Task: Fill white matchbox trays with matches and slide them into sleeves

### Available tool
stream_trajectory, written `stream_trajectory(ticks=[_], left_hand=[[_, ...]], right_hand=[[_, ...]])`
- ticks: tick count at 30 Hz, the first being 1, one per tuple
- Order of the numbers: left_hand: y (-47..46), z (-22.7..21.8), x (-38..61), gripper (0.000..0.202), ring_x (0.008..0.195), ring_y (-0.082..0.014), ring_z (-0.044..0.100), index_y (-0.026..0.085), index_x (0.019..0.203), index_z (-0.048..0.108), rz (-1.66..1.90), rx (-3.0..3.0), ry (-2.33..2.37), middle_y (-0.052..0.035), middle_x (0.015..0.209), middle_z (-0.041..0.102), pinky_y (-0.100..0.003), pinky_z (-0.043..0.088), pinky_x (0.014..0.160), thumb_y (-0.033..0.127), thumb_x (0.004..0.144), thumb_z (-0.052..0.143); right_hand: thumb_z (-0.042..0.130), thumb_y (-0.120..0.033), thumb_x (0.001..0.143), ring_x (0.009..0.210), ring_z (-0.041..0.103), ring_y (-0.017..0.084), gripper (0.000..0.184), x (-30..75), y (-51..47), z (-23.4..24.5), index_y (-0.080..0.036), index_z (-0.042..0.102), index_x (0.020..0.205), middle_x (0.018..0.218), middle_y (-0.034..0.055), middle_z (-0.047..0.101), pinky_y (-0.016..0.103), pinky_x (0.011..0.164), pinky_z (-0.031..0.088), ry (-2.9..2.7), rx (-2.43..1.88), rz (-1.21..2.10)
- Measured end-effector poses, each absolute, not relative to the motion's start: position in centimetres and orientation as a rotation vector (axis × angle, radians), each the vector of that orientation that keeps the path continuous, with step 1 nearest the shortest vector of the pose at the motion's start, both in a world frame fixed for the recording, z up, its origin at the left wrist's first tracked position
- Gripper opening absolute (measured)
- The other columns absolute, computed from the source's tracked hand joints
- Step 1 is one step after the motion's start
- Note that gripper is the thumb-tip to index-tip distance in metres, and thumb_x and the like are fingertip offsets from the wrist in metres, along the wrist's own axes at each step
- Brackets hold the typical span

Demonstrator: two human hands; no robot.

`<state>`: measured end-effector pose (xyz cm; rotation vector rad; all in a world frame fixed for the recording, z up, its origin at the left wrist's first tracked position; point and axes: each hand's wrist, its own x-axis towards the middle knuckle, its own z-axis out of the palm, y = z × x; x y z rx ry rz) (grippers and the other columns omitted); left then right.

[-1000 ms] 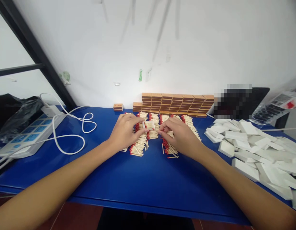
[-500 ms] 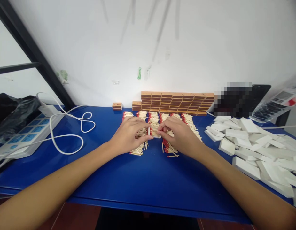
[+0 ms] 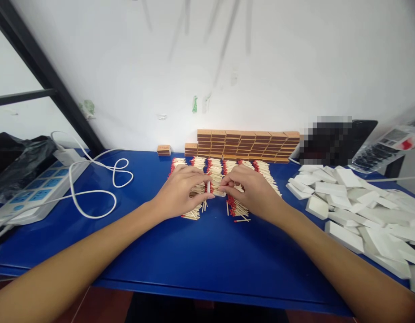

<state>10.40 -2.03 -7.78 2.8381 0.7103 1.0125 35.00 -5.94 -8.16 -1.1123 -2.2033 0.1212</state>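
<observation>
My left hand (image 3: 183, 192) is closed, thumb and forefinger pinching the left end of a small white matchbox tray (image 3: 209, 185). Matches with red heads show in and behind the tray, and I cannot separate the two. At the tray's right end, my right hand (image 3: 248, 186) has its thumb and fingers pinched together. What lies between those fingertips is too small to make out. Under and around both hands, loose matches (image 3: 240, 207) lie in several rows on the blue table (image 3: 207, 260). The hands partly cover these rows.
Brown matchboxes (image 3: 248, 144) are stacked against the wall, with one single matchbox (image 3: 163, 150) to their left. White trays (image 3: 358, 211) are heaped at right, near a dark phone-like device (image 3: 355, 141) and plastic bottle (image 3: 375, 150). A power strip (image 3: 42, 190) and white cable (image 3: 93, 192) lie left.
Both hands stay almost in place around the white tray. My right fingertips have shifted very slightly, and the whole view has moved a little.
</observation>
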Motion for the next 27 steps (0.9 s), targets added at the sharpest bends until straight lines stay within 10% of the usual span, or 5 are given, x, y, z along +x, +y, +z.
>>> stream_trajectory(ticks=[27], left_hand=[[-1.0,-8.2,10.0,0.034,0.107,-0.0272,0.071,0.02,0.114,0.073,1.239,2.778,1.086,-0.0061,0.112,0.08,-0.044,0.049,0.094,0.043,0.09,0.08]], right_hand=[[0.065,-0.021,0.094,0.076,0.059,0.017,0.012,33.7,-7.9,-6.9,-0.019,0.068,0.082,0.081,0.0025,0.066,0.029,0.068,0.04,-2.335,-1.423,0.216]])
